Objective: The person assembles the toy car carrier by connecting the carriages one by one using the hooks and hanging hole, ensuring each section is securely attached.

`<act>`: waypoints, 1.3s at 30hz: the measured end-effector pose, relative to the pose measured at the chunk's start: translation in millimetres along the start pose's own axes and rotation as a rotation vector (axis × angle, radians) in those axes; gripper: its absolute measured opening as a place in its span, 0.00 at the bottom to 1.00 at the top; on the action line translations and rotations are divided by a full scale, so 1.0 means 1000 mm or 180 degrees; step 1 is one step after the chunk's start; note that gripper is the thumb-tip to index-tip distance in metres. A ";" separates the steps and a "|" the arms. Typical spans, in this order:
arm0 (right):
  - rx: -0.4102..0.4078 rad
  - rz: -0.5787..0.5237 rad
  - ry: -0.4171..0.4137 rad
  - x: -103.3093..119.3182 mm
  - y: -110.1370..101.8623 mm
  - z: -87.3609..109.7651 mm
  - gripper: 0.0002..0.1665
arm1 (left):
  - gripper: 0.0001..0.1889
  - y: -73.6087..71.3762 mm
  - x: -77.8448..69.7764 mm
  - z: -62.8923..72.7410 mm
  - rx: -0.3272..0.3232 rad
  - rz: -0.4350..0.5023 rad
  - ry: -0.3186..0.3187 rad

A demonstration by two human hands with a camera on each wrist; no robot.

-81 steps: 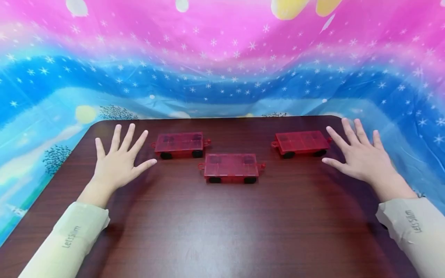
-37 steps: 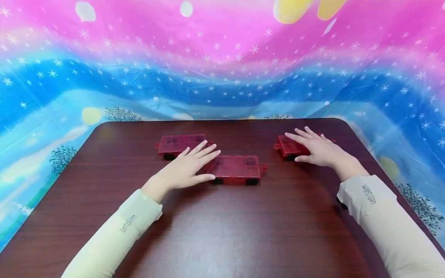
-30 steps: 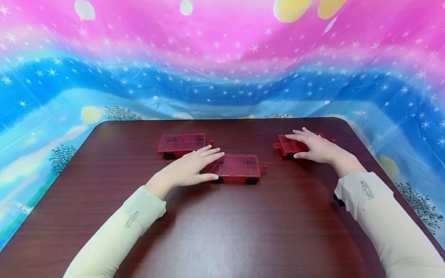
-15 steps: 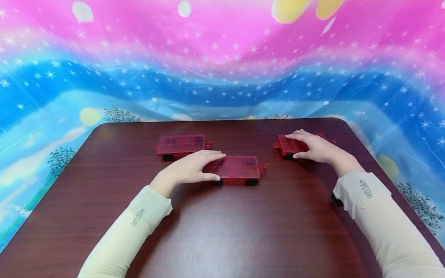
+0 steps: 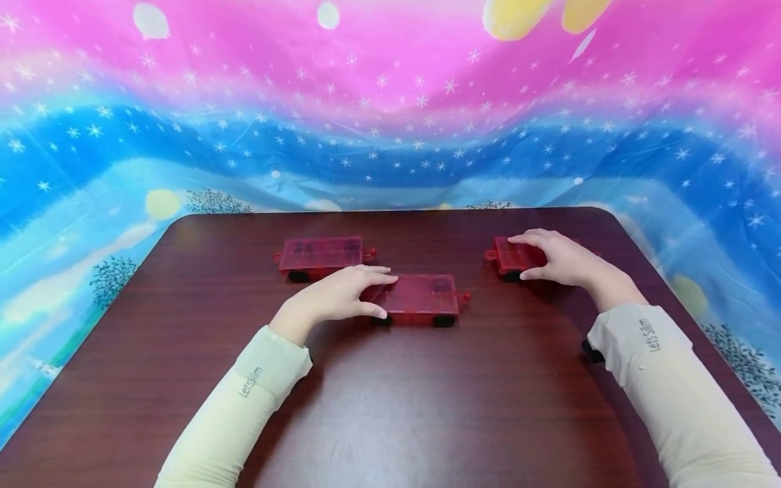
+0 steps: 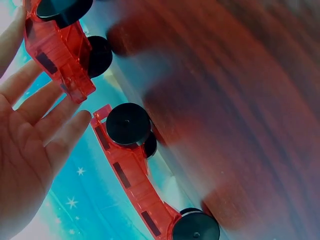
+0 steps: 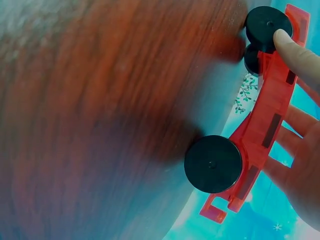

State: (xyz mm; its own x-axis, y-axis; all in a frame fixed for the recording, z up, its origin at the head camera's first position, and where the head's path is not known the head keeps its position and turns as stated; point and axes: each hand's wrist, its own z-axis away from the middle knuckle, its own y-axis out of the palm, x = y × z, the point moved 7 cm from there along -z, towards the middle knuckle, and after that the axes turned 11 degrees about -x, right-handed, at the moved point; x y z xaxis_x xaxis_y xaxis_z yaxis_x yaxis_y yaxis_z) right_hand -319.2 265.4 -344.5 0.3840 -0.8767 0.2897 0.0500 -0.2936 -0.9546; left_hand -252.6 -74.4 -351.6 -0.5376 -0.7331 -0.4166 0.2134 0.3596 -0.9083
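Three see-through red toy car bases with black wheels and end hooks stand on the table. My left hand (image 5: pixel 332 298) grips the left end of the nearest car base (image 5: pixel 424 297), thumb at the near side and fingers over the far edge. In the left wrist view this car base (image 6: pixel 60 45) is at the top left. My right hand (image 5: pixel 567 261) grips the right-hand car base (image 5: pixel 518 256), covering much of its right part. The right wrist view shows the thumb against a wheel of that car base (image 7: pixel 272 110), fingers behind it.
The third car base (image 5: pixel 320 253) stands just behind my left hand, untouched. A dark brown wooden table (image 5: pixel 415 400) with rounded far corners carries everything. Behind it hangs a pink and blue snowflake-patterned cloth (image 5: pixel 390 135).
Both hands have moved inward from spread beside the car bases, my left to the nearest one and my right to the right-hand one. Their fingers have closed in; the car bases stand about where they were.
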 end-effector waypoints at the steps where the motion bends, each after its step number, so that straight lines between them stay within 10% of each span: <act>1: -0.0019 0.0022 0.0008 0.000 -0.001 0.000 0.46 | 0.38 0.000 0.000 0.000 -0.0004 -0.0004 -0.0003; 39: -0.0075 0.0275 -0.0350 0.049 -0.016 0.033 0.45 | 0.37 0.001 0.005 -0.002 0.0024 0.0042 -0.0091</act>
State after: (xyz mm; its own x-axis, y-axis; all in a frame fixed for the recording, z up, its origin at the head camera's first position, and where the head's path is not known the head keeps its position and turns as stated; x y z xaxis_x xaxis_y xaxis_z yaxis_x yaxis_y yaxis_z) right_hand -270.9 239.7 -317.9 0.4847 -0.8525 0.1960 -0.0088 -0.2288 -0.9734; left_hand -256.5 -76.4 -354.3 -0.5111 -0.7447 -0.4293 0.2266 0.3650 -0.9030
